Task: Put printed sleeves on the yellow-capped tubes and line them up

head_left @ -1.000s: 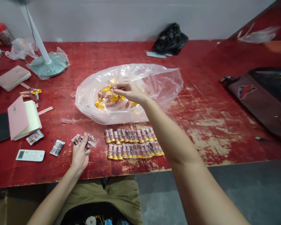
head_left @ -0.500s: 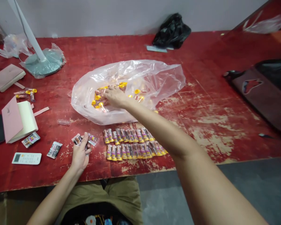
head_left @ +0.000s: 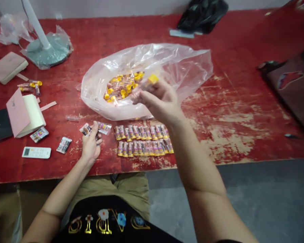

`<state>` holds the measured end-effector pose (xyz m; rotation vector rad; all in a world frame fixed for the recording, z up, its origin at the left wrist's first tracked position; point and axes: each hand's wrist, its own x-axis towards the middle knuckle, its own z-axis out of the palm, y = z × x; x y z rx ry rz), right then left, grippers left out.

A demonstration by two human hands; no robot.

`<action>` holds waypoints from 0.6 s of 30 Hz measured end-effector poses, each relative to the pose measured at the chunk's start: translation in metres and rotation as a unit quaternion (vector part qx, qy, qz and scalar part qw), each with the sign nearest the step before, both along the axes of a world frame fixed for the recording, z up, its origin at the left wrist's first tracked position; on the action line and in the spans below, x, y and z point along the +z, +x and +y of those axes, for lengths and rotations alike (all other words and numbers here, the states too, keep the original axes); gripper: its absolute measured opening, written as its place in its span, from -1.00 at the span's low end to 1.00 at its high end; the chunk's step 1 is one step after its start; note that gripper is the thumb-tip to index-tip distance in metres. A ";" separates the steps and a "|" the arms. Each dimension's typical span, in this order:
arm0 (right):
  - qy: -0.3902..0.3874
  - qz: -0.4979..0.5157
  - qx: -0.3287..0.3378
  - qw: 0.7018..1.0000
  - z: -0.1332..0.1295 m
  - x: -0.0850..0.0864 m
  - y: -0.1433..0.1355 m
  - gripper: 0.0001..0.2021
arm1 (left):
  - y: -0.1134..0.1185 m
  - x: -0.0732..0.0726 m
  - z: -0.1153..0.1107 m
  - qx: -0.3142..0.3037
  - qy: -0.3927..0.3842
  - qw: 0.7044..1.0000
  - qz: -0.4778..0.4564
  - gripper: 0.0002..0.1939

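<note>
My left hand (head_left: 91, 145) is closed on small printed packets (head_left: 104, 128), whose ends stick out on both sides of the thumb. Above the near side of a large clear plastic bag (head_left: 96, 74), my right hand (head_left: 164, 101) grips a small clear tube with a yellow cap (head_left: 152, 79); motion blurs it, and I cannot tell if there is more than one. Inside the bag lies a heap of yellow-capped tubes (head_left: 125, 86). Between the bag and the table's front edge, similar tubes lie side by side in a back row (head_left: 142, 132) and a front row (head_left: 142, 148). My right forearm hides their right ends.
To the left lie a white remote control (head_left: 36, 152), two loose packets (head_left: 64, 144), an open pink notebook (head_left: 31, 114) and a few tubes (head_left: 37, 89). A lamp base (head_left: 47, 54) stands behind them. A black bag (head_left: 202, 15) is at the back, a dark case (head_left: 294, 91) at right.
My right hand has come up out of the heap in the bag and moved right, now with a yellow-capped tube. My left hand still holds the packets. The camera view has tilted down.
</note>
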<state>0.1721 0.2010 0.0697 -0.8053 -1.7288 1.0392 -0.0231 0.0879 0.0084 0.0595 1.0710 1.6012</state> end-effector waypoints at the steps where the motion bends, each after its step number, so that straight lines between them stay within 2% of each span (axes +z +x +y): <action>1: -0.017 0.027 -0.008 0.999 -0.025 -0.001 0.000 -0.53 | 0.001 0.003 -0.001 -0.002 0.000 1.000 -0.009 -0.37; 4: -0.049 0.075 -0.040 0.995 -0.093 -0.014 -0.004 -0.50 | 0.007 0.011 -0.010 -0.016 0.009 0.999 -0.026 -0.37; 7: -0.043 0.120 -0.073 0.989 -0.133 -0.035 -0.010 -0.60 | 0.015 0.016 -0.024 -0.029 0.033 0.999 -0.024 -0.39; 12: 0.042 0.137 -0.133 0.981 -0.161 -0.056 -0.014 -0.78 | 0.031 0.023 -0.045 -0.050 0.053 0.997 0.006 -0.41; 15: 0.111 0.121 -0.190 0.968 -0.178 -0.058 -0.008 -0.65 | 0.038 0.028 -0.057 -0.073 0.046 0.996 0.014 -0.43; 18: 0.148 0.064 -0.182 0.970 -0.197 -0.059 0.001 -0.60 | 0.043 0.034 -0.069 -0.115 0.051 0.992 0.020 -0.43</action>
